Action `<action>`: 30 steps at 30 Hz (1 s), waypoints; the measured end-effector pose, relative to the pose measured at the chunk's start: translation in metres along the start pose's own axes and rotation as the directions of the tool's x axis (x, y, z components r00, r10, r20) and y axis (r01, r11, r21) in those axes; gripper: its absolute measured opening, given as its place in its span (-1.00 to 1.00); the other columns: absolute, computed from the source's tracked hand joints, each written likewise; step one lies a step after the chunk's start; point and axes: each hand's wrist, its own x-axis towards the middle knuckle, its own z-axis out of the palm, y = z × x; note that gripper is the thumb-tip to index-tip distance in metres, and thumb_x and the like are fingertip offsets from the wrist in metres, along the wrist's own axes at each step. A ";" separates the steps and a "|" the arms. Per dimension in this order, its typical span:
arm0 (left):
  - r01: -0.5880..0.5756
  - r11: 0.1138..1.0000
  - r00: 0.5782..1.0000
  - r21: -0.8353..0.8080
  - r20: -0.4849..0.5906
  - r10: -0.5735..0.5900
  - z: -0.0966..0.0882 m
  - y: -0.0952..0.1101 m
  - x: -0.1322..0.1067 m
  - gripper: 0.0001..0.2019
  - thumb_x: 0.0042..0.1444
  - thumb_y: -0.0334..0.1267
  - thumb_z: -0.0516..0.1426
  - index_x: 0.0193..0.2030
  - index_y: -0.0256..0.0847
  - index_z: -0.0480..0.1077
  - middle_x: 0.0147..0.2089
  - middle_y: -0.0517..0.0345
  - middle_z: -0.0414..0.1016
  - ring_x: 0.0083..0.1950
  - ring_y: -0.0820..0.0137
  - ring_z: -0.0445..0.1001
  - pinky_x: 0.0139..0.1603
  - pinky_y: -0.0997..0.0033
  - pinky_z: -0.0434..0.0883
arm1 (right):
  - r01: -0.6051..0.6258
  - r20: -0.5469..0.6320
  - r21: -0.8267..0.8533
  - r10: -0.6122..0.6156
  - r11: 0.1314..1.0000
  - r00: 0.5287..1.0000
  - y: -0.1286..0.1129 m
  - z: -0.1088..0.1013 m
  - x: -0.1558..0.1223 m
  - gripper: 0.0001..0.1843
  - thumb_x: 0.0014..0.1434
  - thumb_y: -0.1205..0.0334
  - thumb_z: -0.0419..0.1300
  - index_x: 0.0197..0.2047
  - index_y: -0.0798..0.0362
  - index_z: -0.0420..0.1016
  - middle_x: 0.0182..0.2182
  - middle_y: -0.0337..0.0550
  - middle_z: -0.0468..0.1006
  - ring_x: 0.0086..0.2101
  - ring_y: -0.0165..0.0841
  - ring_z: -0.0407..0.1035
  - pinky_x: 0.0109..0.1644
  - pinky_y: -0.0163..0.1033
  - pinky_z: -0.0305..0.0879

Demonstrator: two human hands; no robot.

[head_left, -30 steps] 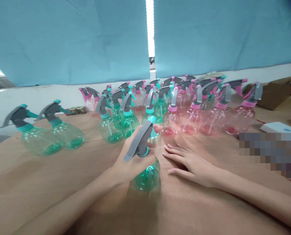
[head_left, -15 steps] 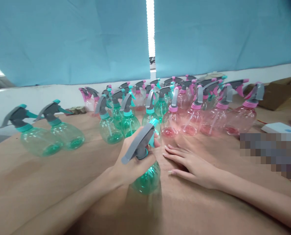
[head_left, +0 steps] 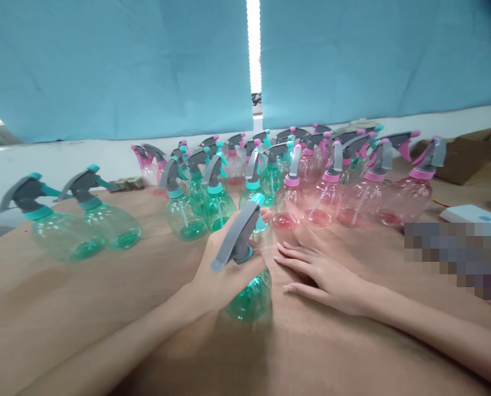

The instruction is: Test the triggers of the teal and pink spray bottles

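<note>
A green spray bottle [head_left: 250,294] with a grey trigger head and teal nozzle is at the middle of the table, just in front of me. Wrapped round its neck is my left hand [head_left: 222,269], its fingers partly hidden behind the bottle. My right hand [head_left: 325,275] lies flat on the tabletop to the right of it, fingers spread and holding nothing. Beyond the hands stand a green bottle [head_left: 219,208] and a pink bottle [head_left: 287,209], at the front of a group of several alike.
Two green bottles [head_left: 117,226] stand apart at the left. Behind, several more pink and green bottles crowd toward the wall. A cardboard box [head_left: 465,157] and a white box-like object [head_left: 474,214] are at the right on the wooden table [head_left: 331,357], beside a pixelated patch.
The held bottle's trigger head has turned slightly and tilted more upright within my left hand. My right hand stays nearly where it was.
</note>
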 end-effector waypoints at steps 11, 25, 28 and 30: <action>0.009 0.998 0.999 -0.070 0.042 -0.006 0.000 0.005 0.001 -0.51 -0.08 -0.38 0.07 0.07 -0.06 0.34 -0.20 0.17 0.50 -0.45 0.43 0.35 -0.39 0.39 0.41 | -0.014 0.011 0.004 0.014 1.000 1.000 -0.001 -0.001 0.000 -0.30 0.29 -0.20 0.01 0.39 -0.10 0.06 0.37 -0.12 0.05 0.33 -0.07 -0.07 0.36 0.14 -0.08; 0.037 0.997 0.998 -0.067 0.046 -0.034 0.001 0.005 0.001 -0.48 -0.08 -0.40 0.07 0.10 -0.14 0.33 -0.15 0.14 0.54 -0.35 0.40 0.46 -0.26 0.36 0.46 | 0.009 -0.006 0.006 -0.009 1.000 1.000 0.000 0.000 0.000 -0.32 0.30 -0.18 0.01 0.39 -0.12 0.05 0.37 -0.13 0.05 0.32 -0.05 -0.04 0.34 0.17 -0.05; 0.040 0.997 0.998 -0.068 0.040 -0.037 0.001 0.005 0.001 -0.45 -0.09 -0.40 0.07 0.13 -0.13 0.32 -0.18 0.16 0.53 -0.35 0.39 0.46 -0.28 0.37 0.46 | 0.004 -0.006 0.002 -0.004 1.000 1.000 0.000 0.000 0.000 -0.31 0.29 -0.18 0.02 0.39 -0.11 0.05 0.36 -0.11 0.05 0.32 -0.05 -0.04 0.34 0.17 -0.05; 0.044 0.996 0.998 -0.077 0.042 -0.041 0.001 0.005 0.001 -0.46 -0.10 -0.40 0.07 0.11 -0.12 0.32 -0.19 0.16 0.52 -0.35 0.40 0.45 -0.28 0.37 0.45 | -0.001 -0.005 -0.005 0.001 1.000 1.000 -0.001 0.000 0.000 -0.31 0.29 -0.19 0.01 0.39 -0.10 0.06 0.36 -0.11 0.06 0.32 -0.05 -0.04 0.34 0.17 -0.05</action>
